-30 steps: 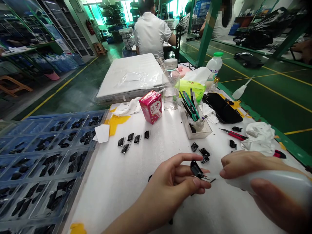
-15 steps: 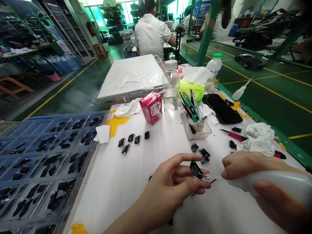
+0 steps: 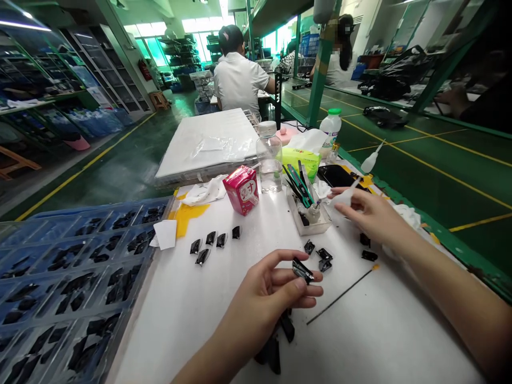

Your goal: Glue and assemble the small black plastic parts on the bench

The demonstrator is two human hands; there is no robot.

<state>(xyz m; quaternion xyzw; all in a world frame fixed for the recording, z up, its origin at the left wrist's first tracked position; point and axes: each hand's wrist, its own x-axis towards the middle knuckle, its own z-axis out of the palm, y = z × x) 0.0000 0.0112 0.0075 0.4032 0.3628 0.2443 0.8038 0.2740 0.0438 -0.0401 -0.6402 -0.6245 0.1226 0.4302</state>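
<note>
My left hand [image 3: 276, 290] pinches a small glossy black plastic part [image 3: 303, 270] between thumb and fingers above the white tabletop. Further right, my right hand [image 3: 366, 213] reaches over the table with its fingers around a white squeeze bottle [image 3: 342, 198], whose thin nozzle points up. Between and below the hands lies a thin dark rod [image 3: 340, 296] with an orange end. Several similar black parts [image 3: 325, 255] rest just beyond my left hand. More dark pieces [image 3: 274, 352] lie under my left wrist, partly hidden by it.
Black parts with clear edges [image 3: 203, 256] lie at centre left. A divided blue tray [image 3: 154, 250] holds many black pieces. Further back stand a red drink carton [image 3: 242, 189], a clear bottle [image 3: 270, 160] and a tool box [image 3: 314, 228]. A person [image 3: 240, 80] sits beyond.
My right hand has moved away from the part in my left hand, towards the back right, with the squeeze bottle. The rod now shows fully on the table. The view has shifted slightly.
</note>
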